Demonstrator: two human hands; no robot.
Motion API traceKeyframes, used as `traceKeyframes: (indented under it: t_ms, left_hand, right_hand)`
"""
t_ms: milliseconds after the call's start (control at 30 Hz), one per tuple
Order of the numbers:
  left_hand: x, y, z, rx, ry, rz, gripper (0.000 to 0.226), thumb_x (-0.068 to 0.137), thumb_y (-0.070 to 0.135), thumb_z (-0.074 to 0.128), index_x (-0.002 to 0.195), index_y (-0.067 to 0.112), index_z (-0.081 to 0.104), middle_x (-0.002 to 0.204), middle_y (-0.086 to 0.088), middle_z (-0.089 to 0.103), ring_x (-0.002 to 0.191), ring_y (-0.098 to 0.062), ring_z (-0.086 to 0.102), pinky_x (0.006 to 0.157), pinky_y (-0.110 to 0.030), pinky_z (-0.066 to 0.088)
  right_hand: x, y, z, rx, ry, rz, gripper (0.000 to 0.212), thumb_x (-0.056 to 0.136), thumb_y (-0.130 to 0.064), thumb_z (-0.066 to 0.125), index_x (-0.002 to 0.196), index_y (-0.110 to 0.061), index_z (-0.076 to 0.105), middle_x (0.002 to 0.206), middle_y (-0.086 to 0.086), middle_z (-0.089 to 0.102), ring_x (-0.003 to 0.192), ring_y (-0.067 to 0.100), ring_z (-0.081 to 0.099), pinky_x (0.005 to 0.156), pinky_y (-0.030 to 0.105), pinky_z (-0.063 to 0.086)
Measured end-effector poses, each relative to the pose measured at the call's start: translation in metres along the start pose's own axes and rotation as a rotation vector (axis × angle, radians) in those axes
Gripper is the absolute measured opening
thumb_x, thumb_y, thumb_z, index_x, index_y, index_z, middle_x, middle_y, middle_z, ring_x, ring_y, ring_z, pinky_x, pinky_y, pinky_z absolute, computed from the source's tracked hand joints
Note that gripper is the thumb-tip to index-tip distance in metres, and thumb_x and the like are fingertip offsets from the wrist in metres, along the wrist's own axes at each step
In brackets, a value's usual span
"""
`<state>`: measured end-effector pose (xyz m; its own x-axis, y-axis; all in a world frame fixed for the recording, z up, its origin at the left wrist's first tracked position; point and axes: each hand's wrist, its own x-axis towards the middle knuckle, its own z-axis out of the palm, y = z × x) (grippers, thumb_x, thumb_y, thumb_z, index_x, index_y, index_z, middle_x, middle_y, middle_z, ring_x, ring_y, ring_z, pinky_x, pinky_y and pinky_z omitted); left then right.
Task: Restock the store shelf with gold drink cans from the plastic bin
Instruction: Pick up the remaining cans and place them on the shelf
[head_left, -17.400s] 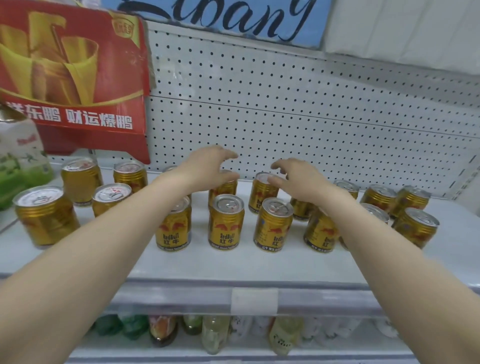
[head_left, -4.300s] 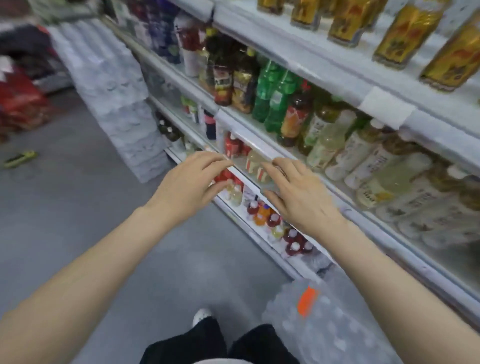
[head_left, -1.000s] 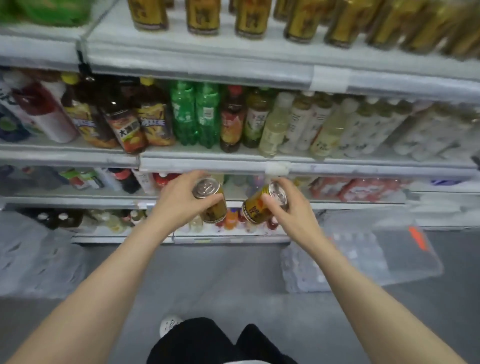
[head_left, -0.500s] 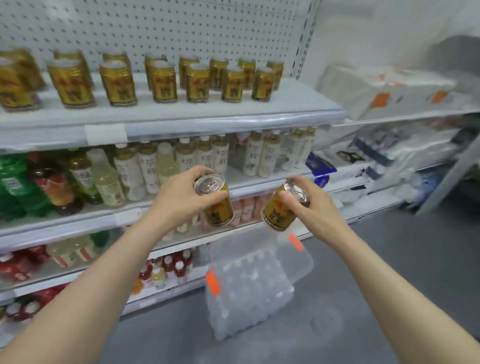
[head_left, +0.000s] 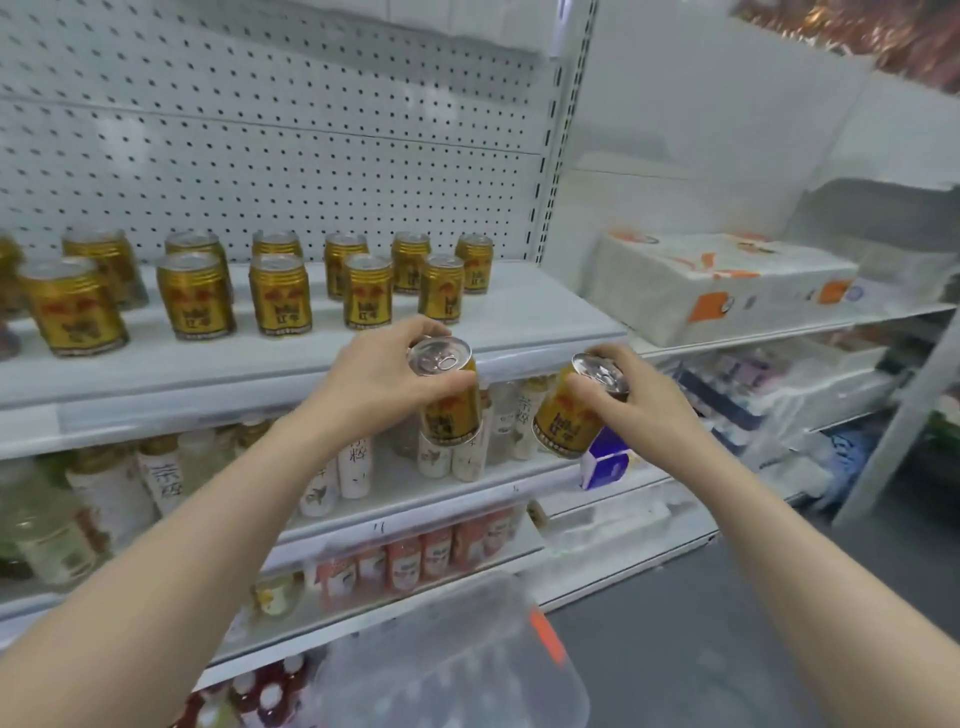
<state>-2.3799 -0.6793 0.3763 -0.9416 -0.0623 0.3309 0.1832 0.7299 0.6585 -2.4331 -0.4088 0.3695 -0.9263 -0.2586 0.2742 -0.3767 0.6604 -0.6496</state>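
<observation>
Both hands have lifted their cans closer to the top shelf (head_left: 311, 374). By its front edge the left hand (head_left: 379, 382) grasps one gold can (head_left: 449, 410), the right hand (head_left: 639, 410) a second can (head_left: 563, 421). On it, shelved cans (head_left: 280, 293) already stand in two rows; these two remain to place.

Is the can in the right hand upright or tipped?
Tipped. The right hand grips the gold can slanted, its silver top leaning right of its base.

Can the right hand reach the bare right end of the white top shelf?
Probably yes: the right hand, gripping a tilted gold drink can, hovers just below that white metal shelf end, nothing between.
</observation>
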Motion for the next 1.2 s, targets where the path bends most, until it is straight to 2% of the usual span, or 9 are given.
traceKeyframes:
  t_ms: [133,333,433,500,667,767,867,1000,1200]
  left_hand:
    - [0.047,0.009,0.007,0.035,0.011,0.016,0.063,0.067,0.066,0.068,0.120,0.034,0.056,0.111,0.013,0.066,0.096,-0.007,0.062,0.079,-0.036,0.057]
    - [0.109,0.018,0.019,0.136,0.037,-0.014,0.066,0.069,0.067,0.066,0.124,0.032,0.056,0.117,0.011,0.065,0.100,-0.011,0.060,0.082,-0.031,0.052]
    - [0.136,0.023,0.030,0.181,0.059,-0.048,0.077,0.063,0.076,0.060,0.125,0.029,0.055,0.118,0.008,0.064,0.102,-0.014,0.060,0.083,-0.039,0.054]
    - [0.154,0.027,0.040,0.196,0.062,-0.095,0.072,0.063,0.076,0.060,0.118,0.029,0.057,0.110,0.007,0.065,0.096,-0.016,0.062,0.077,-0.041,0.056]
    - [0.204,0.034,0.074,0.341,0.054,-0.139,0.065,0.074,0.065,0.063,0.124,0.025,0.057,0.119,0.007,0.063,0.106,-0.015,0.058,0.084,-0.031,0.050]
    - [0.233,0.030,0.092,0.378,0.056,-0.200,0.069,0.071,0.067,0.059,0.124,0.025,0.058,0.120,0.004,0.063,0.106,-0.017,0.058,0.085,-0.034,0.051]
    - [0.250,0.026,0.104,0.393,0.044,-0.268,0.068,0.066,0.070,0.054,0.120,0.029,0.057,0.115,0.004,0.065,0.100,-0.018,0.060,0.082,-0.039,0.054]
    - [0.257,0.022,0.108,0.405,0.058,-0.308,0.063,0.071,0.067,0.056,0.122,0.032,0.057,0.117,0.005,0.064,0.102,-0.017,0.059,0.080,-0.036,0.053]
    - [0.252,0.023,0.109,0.544,0.107,-0.302,0.062,0.075,0.067,0.057,0.120,0.025,0.058,0.116,0.000,0.063,0.103,-0.020,0.057,0.082,-0.037,0.049]
  right_hand:
    - [0.052,0.012,-0.013,0.003,0.012,-0.040,0.047,0.087,-0.053,0.059,0.128,-0.031,0.051,0.110,-0.010,0.061,0.097,0.009,0.059,0.066,0.011,0.037]
    - [0.125,0.030,-0.024,0.043,0.004,-0.092,0.046,0.088,-0.052,0.058,0.128,-0.029,0.051,0.116,-0.006,0.061,0.103,0.014,0.059,0.073,0.024,0.042]
    - [0.162,0.039,-0.025,0.064,-0.023,-0.140,0.044,0.090,-0.047,0.058,0.129,-0.027,0.050,0.117,-0.006,0.059,0.101,0.012,0.057,0.066,0.014,0.039]
    - [0.187,0.047,-0.026,0.048,-0.035,-0.179,0.045,0.091,-0.047,0.057,0.130,-0.026,0.049,0.118,-0.006,0.058,0.101,0.012,0.056,0.063,0.010,0.035]
    - [0.241,0.071,-0.026,0.048,-0.085,-0.249,0.050,0.089,-0.047,0.058,0.132,-0.023,0.048,0.123,-0.001,0.059,0.106,0.016,0.057,0.075,0.024,0.042]
    - [0.264,0.083,-0.027,0.029,-0.098,-0.289,0.050,0.088,-0.047,0.060,0.131,-0.022,0.049,0.122,0.001,0.061,0.105,0.017,0.058,0.082,0.031,0.046]
    - [0.281,0.093,-0.027,0.050,-0.135,-0.315,0.051,0.087,-0.048,0.060,0.130,-0.023,0.048,0.121,-0.001,0.061,0.105,0.017,0.058,0.082,0.030,0.046]
    - [0.295,0.101,-0.025,0.058,-0.173,-0.331,0.055,0.087,-0.049,0.061,0.132,-0.023,0.046,0.123,0.001,0.060,0.105,0.017,0.057,0.081,0.028,0.045]
    - [0.308,0.092,-0.016,-0.060,-0.244,-0.401,0.056,0.087,-0.050,0.060,0.133,-0.022,0.047,0.125,0.001,0.059,0.106,0.017,0.055,0.081,0.028,0.041]
